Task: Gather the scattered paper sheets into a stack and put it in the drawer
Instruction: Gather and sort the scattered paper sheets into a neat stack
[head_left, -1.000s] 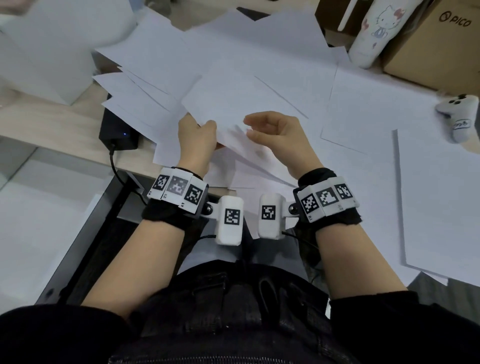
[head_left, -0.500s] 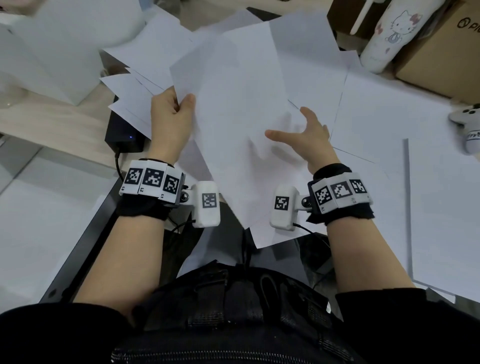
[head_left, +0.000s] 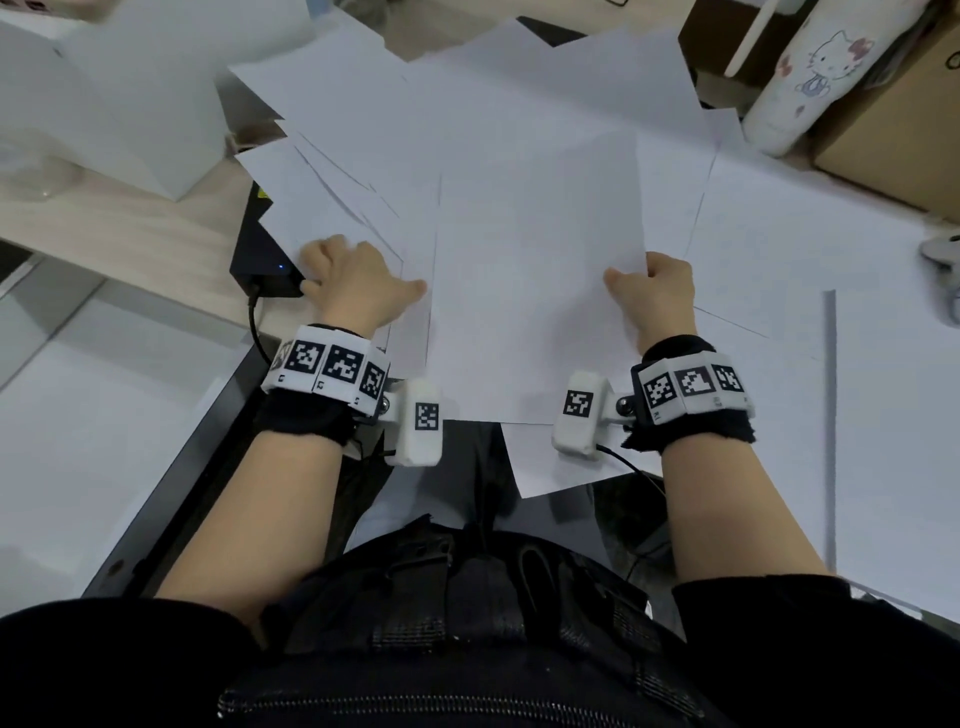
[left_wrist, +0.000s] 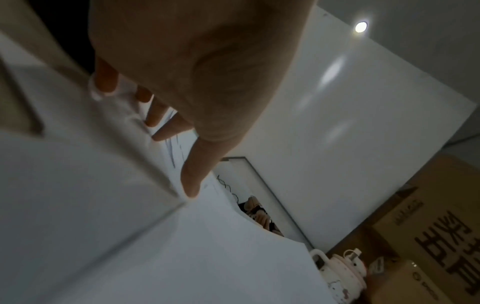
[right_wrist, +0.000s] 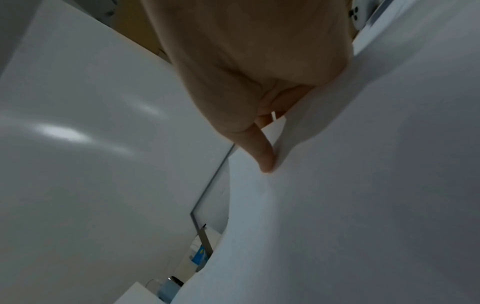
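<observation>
Many white paper sheets (head_left: 363, 130) lie scattered and overlapping across the desk. One sheet (head_left: 535, 286) sits on top in the middle, hanging over the near desk edge. My right hand (head_left: 649, 296) pinches that sheet's right edge; in the right wrist view the thumb (right_wrist: 265, 156) lies on top of the sheet (right_wrist: 363, 185) and the fingers curl beneath it. My left hand (head_left: 358, 280) is on the loose sheets at the left. Its fingertips (left_wrist: 158, 123) and thumb press down on the paper (left_wrist: 78, 205). No drawer shows in any view.
A black device (head_left: 265, 265) with a blue light and a cable sits half under the sheets by my left hand. A white box (head_left: 104, 104) stands far left. At the right are a Hello Kitty bottle (head_left: 800, 78), a cardboard box (head_left: 909, 130) and a white controller (head_left: 945, 280).
My left hand has let go of the raised sheet and dropped onto the left pile. The sheet has come down flat, and my right hand now pinches its right edge.
</observation>
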